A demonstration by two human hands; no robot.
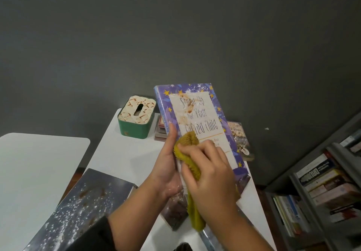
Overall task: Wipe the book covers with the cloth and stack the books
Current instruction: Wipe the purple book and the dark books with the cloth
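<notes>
The narrow white table (125, 153) has bare room left of the hands. A green tissue box (136, 117) and small book stack (161, 131) sit at the far end, with a dusty dark book (82, 207) near left. The left hand (166, 164) grips the purple starred book (197, 117) by its left edge, tilted up above the table. The right hand (211, 172) clutches the yellow cloth (187, 149) against its stained cover.

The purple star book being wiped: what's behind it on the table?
Behind the purple star book, a small stack of books shows beside a green tissue box, and another book peeks out right. The held book covers most of both, so their covers cannot be read.
</notes>
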